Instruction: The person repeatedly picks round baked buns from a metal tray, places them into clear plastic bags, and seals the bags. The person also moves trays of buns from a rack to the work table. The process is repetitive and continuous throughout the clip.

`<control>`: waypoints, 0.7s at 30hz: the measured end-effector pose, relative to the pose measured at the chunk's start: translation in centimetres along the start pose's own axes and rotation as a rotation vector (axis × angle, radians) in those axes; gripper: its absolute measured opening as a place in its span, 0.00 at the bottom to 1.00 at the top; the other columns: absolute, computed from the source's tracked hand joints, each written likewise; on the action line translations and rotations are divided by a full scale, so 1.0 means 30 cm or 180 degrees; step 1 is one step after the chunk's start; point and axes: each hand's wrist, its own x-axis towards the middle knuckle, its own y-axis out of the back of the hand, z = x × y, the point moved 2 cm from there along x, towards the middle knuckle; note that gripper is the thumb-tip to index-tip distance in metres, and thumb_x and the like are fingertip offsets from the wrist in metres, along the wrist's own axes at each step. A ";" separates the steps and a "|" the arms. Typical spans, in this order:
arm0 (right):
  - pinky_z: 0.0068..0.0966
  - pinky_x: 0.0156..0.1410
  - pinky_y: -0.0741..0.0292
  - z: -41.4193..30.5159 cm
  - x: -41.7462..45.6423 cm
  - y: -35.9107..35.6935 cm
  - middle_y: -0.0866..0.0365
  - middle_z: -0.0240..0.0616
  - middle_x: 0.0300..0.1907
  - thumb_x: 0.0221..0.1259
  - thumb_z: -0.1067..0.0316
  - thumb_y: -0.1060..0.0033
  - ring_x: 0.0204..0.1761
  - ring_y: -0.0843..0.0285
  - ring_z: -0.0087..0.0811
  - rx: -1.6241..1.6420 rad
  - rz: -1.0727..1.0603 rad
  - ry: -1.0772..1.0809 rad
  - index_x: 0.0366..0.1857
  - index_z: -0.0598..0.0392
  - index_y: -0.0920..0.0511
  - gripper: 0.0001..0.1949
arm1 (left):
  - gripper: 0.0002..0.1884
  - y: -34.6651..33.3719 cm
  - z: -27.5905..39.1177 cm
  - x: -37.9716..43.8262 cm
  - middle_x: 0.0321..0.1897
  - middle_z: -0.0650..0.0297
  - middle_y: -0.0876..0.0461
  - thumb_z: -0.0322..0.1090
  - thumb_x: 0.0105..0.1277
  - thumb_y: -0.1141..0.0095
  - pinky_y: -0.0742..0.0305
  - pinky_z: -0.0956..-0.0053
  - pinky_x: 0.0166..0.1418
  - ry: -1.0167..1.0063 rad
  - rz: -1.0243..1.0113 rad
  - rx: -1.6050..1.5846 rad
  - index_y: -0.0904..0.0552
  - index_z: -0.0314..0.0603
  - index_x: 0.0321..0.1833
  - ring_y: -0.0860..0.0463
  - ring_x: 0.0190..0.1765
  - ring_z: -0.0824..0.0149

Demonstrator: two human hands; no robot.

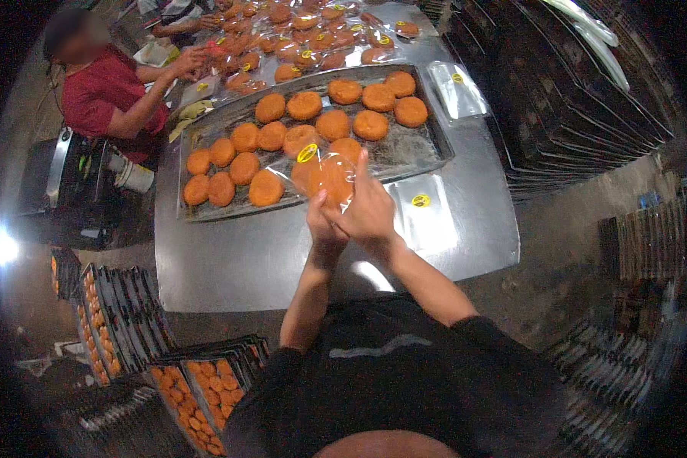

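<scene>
Both my hands hold a clear plastic bag (pixel 307 153) with a yellow printed mark and a round brown bun (pixel 336 178) inside. My left hand (pixel 325 226) grips it from below, at the near side. Along its right edge lies my right hand (pixel 371 209), with one finger pointing up beside the bun. Just beyond them is a dark metal baking tray (pixel 401 157) bearing several loose round buns (pixel 266 188). Part of the tray and some buns are hidden behind the bag. A stack of flat clear bags (pixel 426 214) lies right of my right hand.
The metal table (pixel 229 263) carries another bag stack (pixel 458 91) at right and many bagged buns (pixel 320 40) at the far end. A person in a red shirt (pixel 114 86) works at the left. Racks of bun-filled trays (pixel 197 395) stand lower left; dark trays (pixel 572 103) stack at right.
</scene>
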 end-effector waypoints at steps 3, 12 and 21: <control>0.35 0.51 0.27 0.015 -0.004 -0.044 0.29 0.55 0.46 0.41 0.61 0.29 0.49 0.28 0.50 0.0564 -0.0034 -0.0003 0.66 0.66 0.52 0.49 | 0.27 0.025 -0.016 0.052 0.57 0.52 0.30 0.41 0.61 0.56 0.37 0.62 0.65 0.0438 -0.0195 -0.1043 0.37 0.35 0.62 0.29 0.58 0.55; 0.34 0.37 0.25 0.403 0.212 0.106 0.18 0.47 0.33 0.56 0.69 0.45 0.28 0.20 0.44 0.0216 -0.0644 -0.0818 0.51 0.61 0.26 0.18 | 0.18 0.076 -0.409 -0.102 0.34 0.58 0.21 0.41 0.57 0.40 0.27 0.72 0.48 0.1276 -0.1531 0.2500 0.22 0.36 0.45 0.21 0.40 0.61; 0.28 0.53 0.27 0.434 -0.146 0.133 0.19 0.45 0.42 0.61 0.55 0.47 0.45 0.21 0.34 0.1636 -0.2173 -0.1626 0.50 0.61 0.26 0.21 | 0.13 0.441 -0.915 0.067 0.41 0.57 0.21 0.35 0.63 0.54 0.32 0.65 0.55 -0.0191 -0.1977 0.3228 0.21 0.38 0.44 0.25 0.49 0.62</control>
